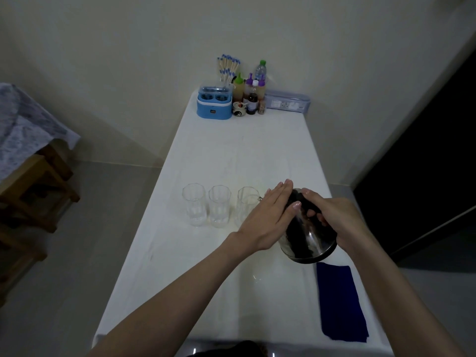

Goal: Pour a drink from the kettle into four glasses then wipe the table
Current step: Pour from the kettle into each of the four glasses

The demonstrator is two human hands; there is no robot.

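A glass kettle [306,240] with a dark lid and base is tilted above the white table [206,266], its spout toward the third glass [246,202]. My right hand [332,217] grips its black handle. My left hand [268,217] lies flat, fingers straight, against the kettle's lid and side. Two more clear glasses [194,204] [219,206] stand in a row to the left. A fourth glass is hidden behind my left hand, if it is there. A folded blue cloth [340,302] lies at the near right of the table.
At the table's far end stand a blue container [214,103], a bunch of chopsticks [228,68], several sauce bottles [251,92] and a long lidded box [287,101]. Wooden stools [33,186] stand on the left. A dark panel [425,163] runs along the right.
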